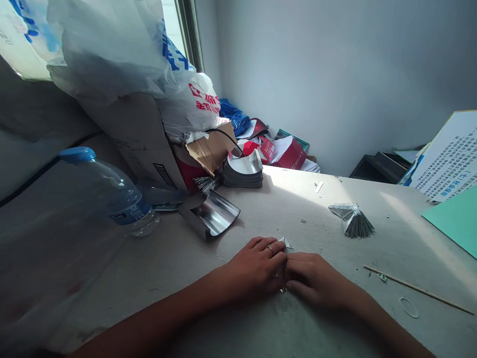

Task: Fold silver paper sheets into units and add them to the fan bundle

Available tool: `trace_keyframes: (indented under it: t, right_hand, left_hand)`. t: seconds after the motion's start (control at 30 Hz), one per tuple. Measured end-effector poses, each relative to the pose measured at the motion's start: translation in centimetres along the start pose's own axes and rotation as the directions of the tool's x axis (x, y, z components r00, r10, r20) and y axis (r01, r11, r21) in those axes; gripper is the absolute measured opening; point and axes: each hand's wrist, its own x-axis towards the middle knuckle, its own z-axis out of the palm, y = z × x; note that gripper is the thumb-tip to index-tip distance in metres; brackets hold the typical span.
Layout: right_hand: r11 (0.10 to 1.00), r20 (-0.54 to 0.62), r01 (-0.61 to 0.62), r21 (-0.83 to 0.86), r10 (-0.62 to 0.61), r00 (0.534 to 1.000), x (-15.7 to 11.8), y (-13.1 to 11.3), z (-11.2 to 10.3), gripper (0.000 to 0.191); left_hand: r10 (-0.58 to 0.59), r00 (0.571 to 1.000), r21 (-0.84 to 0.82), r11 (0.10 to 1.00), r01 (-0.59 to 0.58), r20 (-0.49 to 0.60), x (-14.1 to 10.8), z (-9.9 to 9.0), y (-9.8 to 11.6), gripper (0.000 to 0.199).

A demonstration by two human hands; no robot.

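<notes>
On the table in front of me lies a small piece of folded paper, pale and silvery. Most of it is hidden under my hands; only a pointed top end and a small tip at the bottom show. My left hand, with a ring on one finger, presses the paper down from the left, its fingers close together. From the right, my right hand has its fingers curled in and its thumb against the paper, touching the left fingertips. Beyond them, a fanned bundle of folded silver paper sits to the right.
Left of my hands are a curved stack of silver sheets, a water bottle and another sheet stack. Plastic bags top a cardboard box. On the right lie a thin stick, a rubber band and green card.
</notes>
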Motion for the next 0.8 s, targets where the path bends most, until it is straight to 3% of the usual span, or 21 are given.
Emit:
trace_keyframes:
  t: [0.3,0.8]
  right_hand:
    - [1.0,-0.017,0.0,-0.007,-0.001,1.0,0.05,0.28,0.18,0.009]
    - [0.998,-0.052,-0.059,0.027,0.06,0.997,0.09,-0.37,0.38,0.012]
  left_hand:
    - [0.003,0.998,0.045,0.999,-0.006,0.067,0.06,-0.22,-0.14,0.037]
    - [0.039,0.998,0.048,0.998,-0.041,0.044,-0.06,0.0,-0.61,0.037]
